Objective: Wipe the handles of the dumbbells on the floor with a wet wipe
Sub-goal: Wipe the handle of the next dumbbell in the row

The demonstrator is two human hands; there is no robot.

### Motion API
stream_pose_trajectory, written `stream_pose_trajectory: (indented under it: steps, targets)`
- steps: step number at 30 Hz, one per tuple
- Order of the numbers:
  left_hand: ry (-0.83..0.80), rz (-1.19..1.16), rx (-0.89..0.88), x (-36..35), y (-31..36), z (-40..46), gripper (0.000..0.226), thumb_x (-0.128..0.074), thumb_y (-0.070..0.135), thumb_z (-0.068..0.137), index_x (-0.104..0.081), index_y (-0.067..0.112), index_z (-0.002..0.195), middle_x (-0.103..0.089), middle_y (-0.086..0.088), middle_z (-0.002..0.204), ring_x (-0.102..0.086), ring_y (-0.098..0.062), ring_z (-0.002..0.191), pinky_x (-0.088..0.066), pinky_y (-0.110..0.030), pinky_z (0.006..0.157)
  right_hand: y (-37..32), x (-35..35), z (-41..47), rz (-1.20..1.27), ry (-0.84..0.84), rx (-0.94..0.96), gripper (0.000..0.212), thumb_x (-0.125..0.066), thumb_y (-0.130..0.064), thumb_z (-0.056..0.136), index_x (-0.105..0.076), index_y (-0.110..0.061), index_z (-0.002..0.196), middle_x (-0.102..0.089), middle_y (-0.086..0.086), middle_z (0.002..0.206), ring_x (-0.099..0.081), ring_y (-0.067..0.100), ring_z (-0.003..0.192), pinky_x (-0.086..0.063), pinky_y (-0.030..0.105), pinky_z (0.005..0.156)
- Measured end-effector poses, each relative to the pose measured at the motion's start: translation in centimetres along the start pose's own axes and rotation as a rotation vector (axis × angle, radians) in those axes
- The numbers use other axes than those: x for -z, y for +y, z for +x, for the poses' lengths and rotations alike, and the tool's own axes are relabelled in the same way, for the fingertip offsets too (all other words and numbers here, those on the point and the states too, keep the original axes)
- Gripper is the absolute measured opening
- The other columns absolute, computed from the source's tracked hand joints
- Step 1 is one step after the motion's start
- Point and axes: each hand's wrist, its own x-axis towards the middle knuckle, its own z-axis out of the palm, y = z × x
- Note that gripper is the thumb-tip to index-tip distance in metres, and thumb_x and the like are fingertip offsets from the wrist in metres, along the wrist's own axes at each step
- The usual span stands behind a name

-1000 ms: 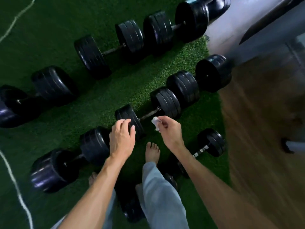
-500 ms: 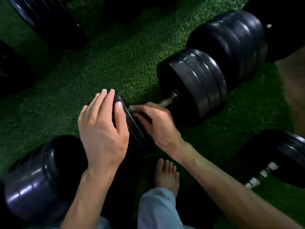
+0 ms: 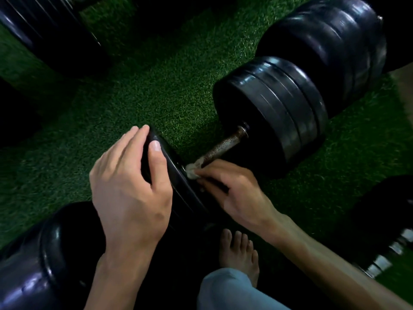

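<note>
On handle [image 3: 223, 147], right hand [image 3: 237, 193] grip pinching wet wipe [image 3: 192, 170].

A black dumbbell [image 3: 268, 121] lies on green turf, its speckled, rusty metal handle [image 3: 223, 147] running between stacked plates. A crumpled white wet wipe [image 3: 192, 170] touches the handle's near end.

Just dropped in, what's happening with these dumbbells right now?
A person is crouched over a dumbbell on green turf. The right hand pinches a wet wipe against the near end of the rusty handle, beside the inner plate. The left hand rests on that near plate, fingers draped over its rim. Most of the handle is bare toward the far plates.
</note>
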Motion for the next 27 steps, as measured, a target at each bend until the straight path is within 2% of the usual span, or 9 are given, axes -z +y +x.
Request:
stream_pose_trajectory:
  steps: [4,7,11,14,18,21,24,27]
  targets:
    - [0.001,-0.006,0.024,0.1,0.3,0.3,0.043,-0.040,0.034,0.102,-0.066,0.012,0.129,-0.064,-0.005,0.134,-0.057,-0.020,0.127,-0.041,-0.047,0.110,-0.2,-0.7,1.0,0.030,0.115,0.049,0.025,-0.069,0.005,0.090,-0.071,0.002,0.115,-0.072,0.007,0.110,-0.067,0.007,0.106,-0.051,0.022,0.096]
    - [-0.014,-0.020,0.047,0.2,0.4,0.7,0.044,-0.039,0.036,0.102,-0.066,0.014,0.129,-0.065,-0.002,0.134,-0.057,-0.018,0.127,-0.042,-0.046,0.110,0.1,-1.9,0.6,0.075,0.108,0.033,0.025,-0.066,0.003,0.092,-0.070,0.004,0.117,-0.071,0.010,0.110,-0.068,0.013,0.106,-0.053,0.028,0.096]
    - [-0.034,-0.013,0.060,0.4,0.5,1.3,0.045,-0.036,0.036,0.102,-0.067,0.015,0.128,-0.065,-0.001,0.132,-0.058,-0.016,0.125,-0.042,-0.039,0.110,0.7,-0.9,-1.9,0.017,0.100,-0.011,0.022,-0.065,-0.002,0.093,-0.071,0.001,0.114,-0.070,0.005,0.106,-0.067,0.005,0.100,-0.051,0.019,0.089]
    - [-0.043,-0.026,0.095,0.6,0.6,1.9,0.042,-0.037,0.035,0.102,-0.068,0.018,0.126,-0.066,0.003,0.131,-0.058,-0.015,0.121,-0.041,-0.031,0.104,0.2,-1.5,-0.3,0.062,0.178,0.022,0.023,-0.067,0.005,0.091,-0.071,0.002,0.114,-0.071,0.007,0.110,-0.067,0.009,0.106,-0.053,0.025,0.093]
    - [-0.121,-0.008,0.174,1.1,0.8,3.5,0.037,-0.038,0.034,0.105,-0.067,0.027,0.126,-0.065,0.007,0.131,-0.059,-0.021,0.115,-0.044,-0.036,0.097,0.6,-2.4,-0.7,0.046,0.148,0.017,0.025,-0.066,0.003,0.092,-0.070,0.004,0.116,-0.070,0.009,0.112,-0.067,0.009,0.108,-0.051,0.022,0.095]
    - [-0.214,-0.007,0.261,1.5,0.5,5.1,0.038,-0.036,0.038,0.103,-0.066,0.034,0.126,-0.070,-0.002,0.121,-0.061,-0.031,0.107,-0.045,-0.039,0.089,0.9,-2.1,-0.9,-0.017,0.188,0.006,0.023,-0.067,0.001,0.091,-0.071,0.002,0.114,-0.071,0.007,0.110,-0.067,0.005,0.106,-0.051,0.018,0.094]
    - [-0.295,-0.019,0.334,1.7,0.1,7.1,0.037,-0.038,0.040,0.100,-0.068,0.039,0.121,-0.069,-0.002,0.124,-0.059,-0.033,0.111,-0.046,-0.040,0.092,0.3,-3.3,0.9,0.037,0.287,0.005,0.025,-0.068,0.005,0.090,-0.071,0.002,0.114,-0.071,0.010,0.109,-0.069,0.008,0.104,-0.053,0.019,0.092]
    - [-0.364,-0.037,0.397,1.8,-0.4,8.9,0.040,-0.041,0.051,0.090,-0.073,0.035,0.106,-0.071,-0.004,0.112,-0.060,-0.034,0.105,-0.050,-0.044,0.095,1.3,-4.1,1.2,-0.001,0.212,0.000,0.025,-0.067,0.002,0.091,-0.071,-0.001,0.116,-0.071,0.008,0.108,-0.068,0.009,0.101,-0.055,0.024,0.091]
